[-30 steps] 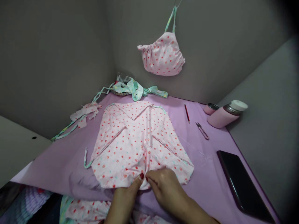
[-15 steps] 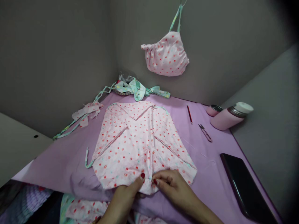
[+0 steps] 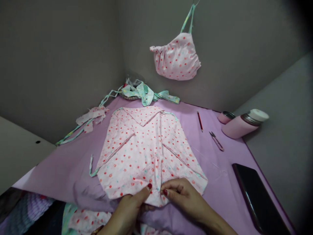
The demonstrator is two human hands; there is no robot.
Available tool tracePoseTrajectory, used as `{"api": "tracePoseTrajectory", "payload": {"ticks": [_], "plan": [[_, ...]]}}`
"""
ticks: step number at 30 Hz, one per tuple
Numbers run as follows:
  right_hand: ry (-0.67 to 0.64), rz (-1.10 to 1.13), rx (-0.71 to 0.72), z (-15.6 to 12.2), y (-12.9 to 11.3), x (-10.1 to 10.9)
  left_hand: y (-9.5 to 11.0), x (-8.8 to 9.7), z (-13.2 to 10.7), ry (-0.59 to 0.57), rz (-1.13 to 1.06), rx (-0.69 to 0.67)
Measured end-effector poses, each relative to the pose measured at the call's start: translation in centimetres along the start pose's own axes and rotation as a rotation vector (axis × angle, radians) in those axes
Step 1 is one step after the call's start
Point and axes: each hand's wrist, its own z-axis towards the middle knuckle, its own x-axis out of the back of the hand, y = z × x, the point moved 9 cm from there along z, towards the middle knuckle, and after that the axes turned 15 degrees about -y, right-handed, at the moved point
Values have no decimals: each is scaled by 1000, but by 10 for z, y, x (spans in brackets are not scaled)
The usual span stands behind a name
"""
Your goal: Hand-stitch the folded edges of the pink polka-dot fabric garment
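Note:
A pink fabric piece (image 3: pixel 146 153) with red and teal dots lies folded flat on the purple cloth (image 3: pixel 61 169) covering the table. At its near edge, my left hand (image 3: pixel 133 204) pinches the hem with thumb on top. My right hand (image 3: pixel 184 195) pinches the same hem just to the right, fingers curled. Both thumbs have red nails. A small pleat rises in the fabric between my two hands.
A finished pink pouch (image 3: pixel 177 57) hangs on the back wall. Teal and pink scraps (image 3: pixel 144 93) lie at the far corner, more scraps (image 3: pixel 90 116) at left. A red pencil (image 3: pixel 200 121), thread snips (image 3: pixel 216 141), pink bottle (image 3: pixel 243 124) and dark phone (image 3: pixel 260 197) lie at right.
My right hand has slid slightly right along the hem, widening the gap between the thumbs. The camera view shifted a little left.

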Motion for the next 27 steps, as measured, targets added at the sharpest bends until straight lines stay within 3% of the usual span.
{"api": "tracePoseTrajectory", "payload": {"ticks": [8,16,23,27], "plan": [[-12,-23,8,0,-1,-1,-6,4,-1,24,65,38],[19,-121,-29,0,-3,-2,-5,18,1,121,79,-36],[0,-26,1,7,-1,-10,-5,13,-1,122,132,-18],[34,-58,-56,1,8,-3,-3,10,-4,120,87,4]]}}
